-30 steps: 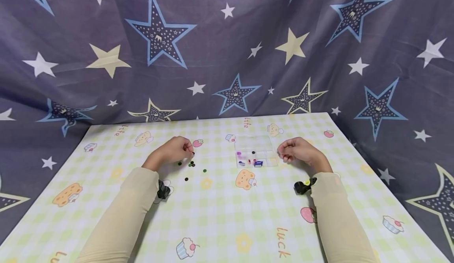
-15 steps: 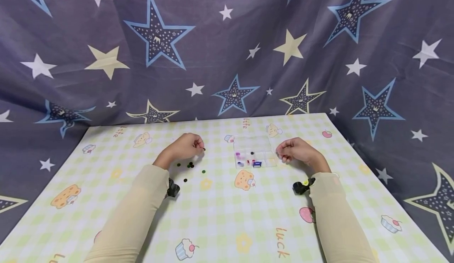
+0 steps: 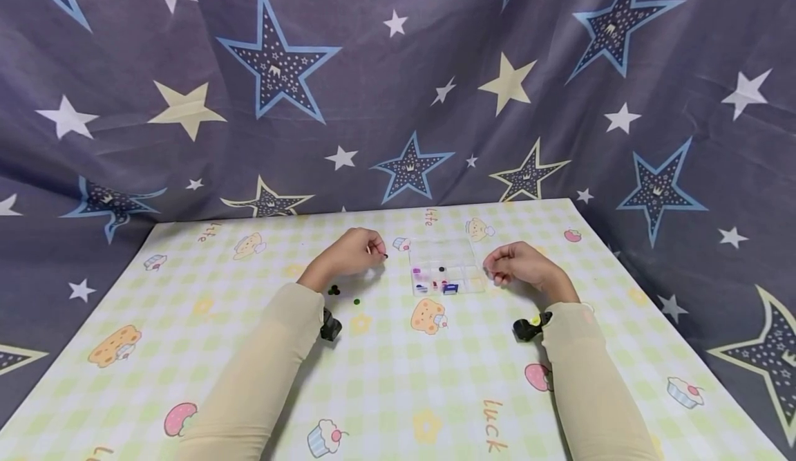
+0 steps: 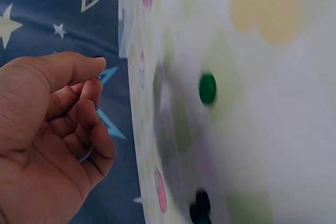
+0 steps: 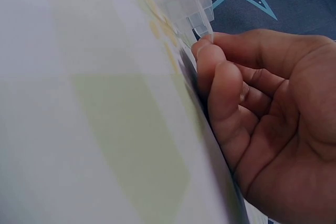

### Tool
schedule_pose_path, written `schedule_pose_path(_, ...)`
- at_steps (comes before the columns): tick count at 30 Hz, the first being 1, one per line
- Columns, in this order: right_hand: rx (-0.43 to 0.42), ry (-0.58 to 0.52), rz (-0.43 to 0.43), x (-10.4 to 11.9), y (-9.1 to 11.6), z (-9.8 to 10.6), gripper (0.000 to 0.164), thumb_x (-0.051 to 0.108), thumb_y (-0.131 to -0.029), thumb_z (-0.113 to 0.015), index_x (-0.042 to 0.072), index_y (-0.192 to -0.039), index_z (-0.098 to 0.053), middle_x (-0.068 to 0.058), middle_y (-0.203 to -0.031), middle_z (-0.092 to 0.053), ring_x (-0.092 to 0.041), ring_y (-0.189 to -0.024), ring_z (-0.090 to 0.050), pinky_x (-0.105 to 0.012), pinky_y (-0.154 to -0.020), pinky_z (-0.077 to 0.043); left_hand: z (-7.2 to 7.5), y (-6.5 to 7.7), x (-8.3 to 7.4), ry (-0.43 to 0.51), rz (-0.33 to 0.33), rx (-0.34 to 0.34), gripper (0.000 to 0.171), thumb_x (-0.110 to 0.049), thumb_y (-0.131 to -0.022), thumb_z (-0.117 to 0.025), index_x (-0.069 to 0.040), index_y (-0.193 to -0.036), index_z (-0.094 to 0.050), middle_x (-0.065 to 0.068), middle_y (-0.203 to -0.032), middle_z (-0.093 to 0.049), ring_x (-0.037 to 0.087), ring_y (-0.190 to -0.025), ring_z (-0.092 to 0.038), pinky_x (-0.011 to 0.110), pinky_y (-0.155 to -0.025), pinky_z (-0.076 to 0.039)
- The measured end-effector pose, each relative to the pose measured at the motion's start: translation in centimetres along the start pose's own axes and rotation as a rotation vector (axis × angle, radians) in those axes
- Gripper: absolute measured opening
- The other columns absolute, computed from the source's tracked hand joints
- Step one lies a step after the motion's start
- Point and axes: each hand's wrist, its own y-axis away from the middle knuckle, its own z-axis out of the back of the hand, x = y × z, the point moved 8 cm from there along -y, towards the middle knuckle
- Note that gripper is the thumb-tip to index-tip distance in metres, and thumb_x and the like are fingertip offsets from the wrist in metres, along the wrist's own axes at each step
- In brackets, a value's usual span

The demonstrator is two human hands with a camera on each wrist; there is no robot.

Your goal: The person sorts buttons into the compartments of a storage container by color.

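My left hand (image 3: 354, 251) is left of a clear compartment box (image 3: 475, 284), above the table. Its thumb and forefinger pinch a small dark disc (image 3: 385, 256), mostly covered by the fingertips in the left wrist view. Below that hand a green disc (image 4: 207, 88) lies on the cloth, with a cluster of dark discs (image 3: 334, 289) near it. My right hand (image 3: 521, 265) is at the box's right side; in the right wrist view its thumb and forefinger pinch the box's clear edge. The box has its lid raised and holds small purple, red and blue pieces and one black disc (image 3: 441, 269).
A checked cloth (image 3: 385, 378) with printed cakes and flowers covers the table. Behind the table hangs a dark curtain (image 3: 361, 67) with stars. A black wrist camera (image 3: 331, 325) sits on the left wrist, another camera (image 3: 528, 328) on the right.
My left hand has moved right, from over the loose discs towards the box, carrying the small dark disc. The right hand stays at the box's side.
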Motion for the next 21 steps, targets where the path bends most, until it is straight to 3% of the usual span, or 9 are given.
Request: schedule_pose_path(21, -0.001, 0.003, -0.003, -0.1, 0.1, 0.0, 0.017, 0.004, -0.101, -0.059, -0.008, -0.110, -0.067, -0.012, -0.086, -0.067, -0.016, -0.070, -0.063, -0.029, -0.065, -0.054, -2.8, -2.9, -4.6, -0.005, -0.107, 0.026, 0.004, -0.008, -0.092, -0.068, -0.006, -0.094, -0.070, 0.001, -0.082, -0.066, 0.013, -0.075, -0.056, 0.029, -0.075, -0.048)
